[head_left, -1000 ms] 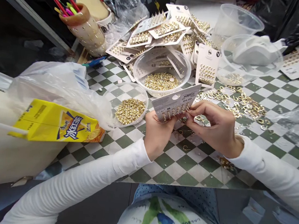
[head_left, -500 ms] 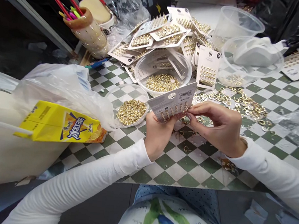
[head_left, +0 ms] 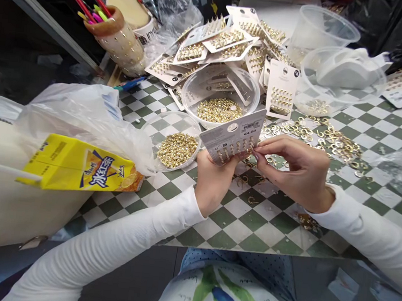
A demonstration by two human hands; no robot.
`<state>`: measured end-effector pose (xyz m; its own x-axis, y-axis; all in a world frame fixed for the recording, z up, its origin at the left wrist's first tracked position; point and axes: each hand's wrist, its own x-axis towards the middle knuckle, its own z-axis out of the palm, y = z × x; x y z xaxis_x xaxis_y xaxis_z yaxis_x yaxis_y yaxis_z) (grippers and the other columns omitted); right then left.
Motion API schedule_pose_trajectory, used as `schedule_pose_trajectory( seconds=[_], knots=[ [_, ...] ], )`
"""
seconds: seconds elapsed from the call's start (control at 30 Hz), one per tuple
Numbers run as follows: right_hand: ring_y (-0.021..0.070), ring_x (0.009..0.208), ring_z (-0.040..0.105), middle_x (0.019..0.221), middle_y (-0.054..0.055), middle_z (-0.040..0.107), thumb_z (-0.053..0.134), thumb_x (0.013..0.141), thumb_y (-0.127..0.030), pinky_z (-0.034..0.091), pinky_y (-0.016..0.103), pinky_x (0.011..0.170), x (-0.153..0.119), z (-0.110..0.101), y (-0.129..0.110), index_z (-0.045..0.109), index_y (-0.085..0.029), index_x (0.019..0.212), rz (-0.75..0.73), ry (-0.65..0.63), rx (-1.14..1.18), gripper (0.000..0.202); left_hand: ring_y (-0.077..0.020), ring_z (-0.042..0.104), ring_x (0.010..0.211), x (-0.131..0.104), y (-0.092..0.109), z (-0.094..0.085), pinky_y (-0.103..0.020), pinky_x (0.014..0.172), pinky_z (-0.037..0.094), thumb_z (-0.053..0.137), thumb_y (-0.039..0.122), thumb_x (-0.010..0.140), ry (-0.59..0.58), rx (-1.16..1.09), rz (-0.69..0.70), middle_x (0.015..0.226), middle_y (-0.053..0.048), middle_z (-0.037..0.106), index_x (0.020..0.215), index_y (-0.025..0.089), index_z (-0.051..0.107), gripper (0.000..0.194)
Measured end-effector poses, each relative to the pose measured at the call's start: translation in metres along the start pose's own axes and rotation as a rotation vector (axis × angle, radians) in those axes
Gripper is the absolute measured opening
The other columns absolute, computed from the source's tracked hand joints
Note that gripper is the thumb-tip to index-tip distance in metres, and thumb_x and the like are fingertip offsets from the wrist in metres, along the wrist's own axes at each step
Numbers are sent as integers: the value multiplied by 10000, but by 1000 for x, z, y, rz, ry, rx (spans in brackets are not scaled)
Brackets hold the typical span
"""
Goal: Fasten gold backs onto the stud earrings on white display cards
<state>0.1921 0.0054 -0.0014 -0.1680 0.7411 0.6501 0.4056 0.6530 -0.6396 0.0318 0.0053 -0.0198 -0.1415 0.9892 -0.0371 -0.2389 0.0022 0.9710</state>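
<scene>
My left hand (head_left: 212,185) grips a white earring card (head_left: 220,132) by its lower edge and holds it upright and tilted. The side facing me carries a price label and rows of gold earring posts and backs. At the card's right edge, the thumb and fingertips of my right hand (head_left: 294,167) are pinched together by the last posts. What lies between them is too small to make out. Just beyond the card stands a clear round tub (head_left: 189,92) with small gold earring backs (head_left: 219,110). A clear lid (head_left: 148,128) to its left bears more gold pieces (head_left: 177,150).
Loose gold hoop earrings (head_left: 343,145) lie on the checkered table (head_left: 222,224) at right. Filled earring cards (head_left: 230,41) are heaped behind. Clear containers (head_left: 325,27) stand back right, a pen holder (head_left: 115,41) back left. A yellow drink carton (head_left: 73,163) rests at left by a plastic bag (head_left: 79,113).
Hardly anything differs. My right hand has shifted very slightly to the right, still pinched at the card's edge, and the view has moved a little. My left hand keeps the card in place.
</scene>
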Motion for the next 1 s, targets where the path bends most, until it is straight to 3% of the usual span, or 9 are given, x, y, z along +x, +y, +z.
schedule_pose_trajectory(
  seconds=[0.37, 0.57, 0.77, 0.9, 1.0],
  knots=[
    [194, 781, 749, 872, 14, 763, 717, 838, -61, 623, 348, 667, 0, -1, -1, 691, -253, 856, -50, -17, -57, 195, -175, 709, 840, -5, 2, 1, -306, 854, 598, 797, 184, 782, -11, 131, 170, 795, 1, 754, 782, 192, 697, 101],
    [189, 804, 742, 893, 21, 756, 716, 845, -42, 617, 340, 687, 0, -1, -2, 670, -243, 860, -107, -11, -107, 207, -151, 712, 827, -7, 8, 1, -301, 891, 593, 764, 146, 828, -33, 182, 264, 869, 7, 782, 885, 204, 742, 84],
    [154, 744, 716, 938, 45, 782, 712, 899, -127, 619, 329, 687, 12, -31, -15, 734, -203, 1015, 34, -204, -116, 140, -208, 763, 891, -3, 7, 0, -343, 858, 637, 858, 184, 745, 5, 57, 137, 875, -24, 795, 845, 182, 748, 149],
    [153, 680, 684, 802, 7, 756, 766, 863, -228, 592, 330, 632, 1, -58, -17, 765, -223, 909, 226, -440, -128, 47, -256, 772, 985, 0, -1, -3, -442, 959, 637, 877, 249, 734, -12, -3, 70, 973, -54, 798, 965, 185, 750, 272],
    [156, 698, 692, 824, 13, 763, 764, 868, -269, 591, 327, 641, -12, -63, -14, 770, -231, 870, 331, -499, -95, 39, -269, 769, 1016, 0, -4, -3, -465, 983, 634, 881, 264, 730, -26, -8, 75, 998, -63, 793, 998, 187, 746, 310]
  ],
)
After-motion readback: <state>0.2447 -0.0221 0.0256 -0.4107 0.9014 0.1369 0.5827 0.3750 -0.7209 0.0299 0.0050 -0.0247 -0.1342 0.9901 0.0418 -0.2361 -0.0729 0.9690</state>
